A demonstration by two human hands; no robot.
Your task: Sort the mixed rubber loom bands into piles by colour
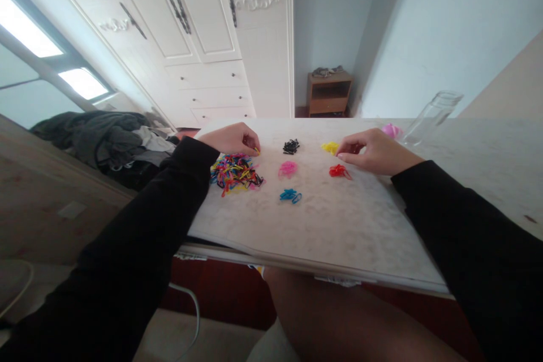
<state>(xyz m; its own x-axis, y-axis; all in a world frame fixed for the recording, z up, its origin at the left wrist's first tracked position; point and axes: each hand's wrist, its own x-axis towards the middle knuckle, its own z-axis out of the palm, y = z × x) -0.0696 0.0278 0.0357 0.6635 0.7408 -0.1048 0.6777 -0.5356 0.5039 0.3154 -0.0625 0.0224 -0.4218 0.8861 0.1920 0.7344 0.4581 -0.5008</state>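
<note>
A mixed heap of small coloured loops point(237, 174), which look like hair elastics, lies at the table's left. Above its far edge is my left hand point(237, 138), thumb and fingertip pinched on a small yellow loop point(257, 151). My right hand point(367, 150) is closed at the edge of a yellow pile point(328, 147); whether anything sits between its fingertips is hidden. Just below that hand lies a red pile point(339, 171). Between the hands, a black pile point(291, 146), a pink pile point(288, 168) and a blue pile point(290, 196) form a column.
A clear glass bottle or jar point(432, 119) stands behind my right hand, beside a pink object point(392, 130). The pale table point(331, 232) has its near edge by my legs. Dark clothes point(102, 136) are heaped at left. A white wardrobe point(212, 79) and small wooden cabinet point(330, 93) stand beyond.
</note>
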